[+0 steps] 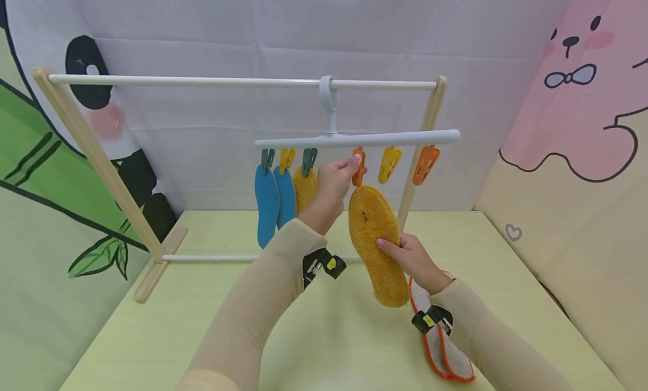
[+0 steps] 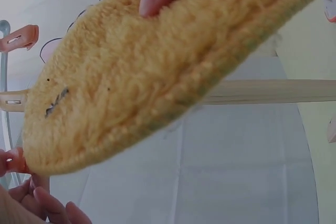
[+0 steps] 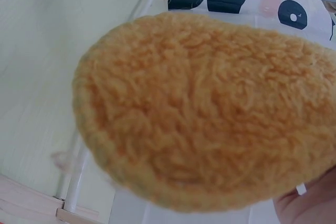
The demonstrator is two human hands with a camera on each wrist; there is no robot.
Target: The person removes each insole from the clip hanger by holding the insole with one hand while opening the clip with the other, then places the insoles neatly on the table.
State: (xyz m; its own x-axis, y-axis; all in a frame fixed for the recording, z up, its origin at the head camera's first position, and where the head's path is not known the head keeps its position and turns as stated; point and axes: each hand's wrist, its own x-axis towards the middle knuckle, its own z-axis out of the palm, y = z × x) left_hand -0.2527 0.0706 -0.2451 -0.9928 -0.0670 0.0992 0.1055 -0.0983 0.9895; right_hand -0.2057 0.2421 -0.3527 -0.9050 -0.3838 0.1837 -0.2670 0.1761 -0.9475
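Note:
My left hand pinches an orange clip that hangs from the white hanger. A fuzzy yellow insole is held below it by my right hand, thumb on the front face. The insole's upper end meets the clip's lower tip; whether it sits between the clip's jaws cannot be seen. In the left wrist view the insole reaches the left fingers at lower left. Its fuzzy face fills most of the right wrist view.
To the left, clips hold two blue insoles and another yellow insole. A yellow clip and another orange clip hang at right. The hanger hooks over a wood-and-white rack. Grey insoles with red edging lie under the right forearm.

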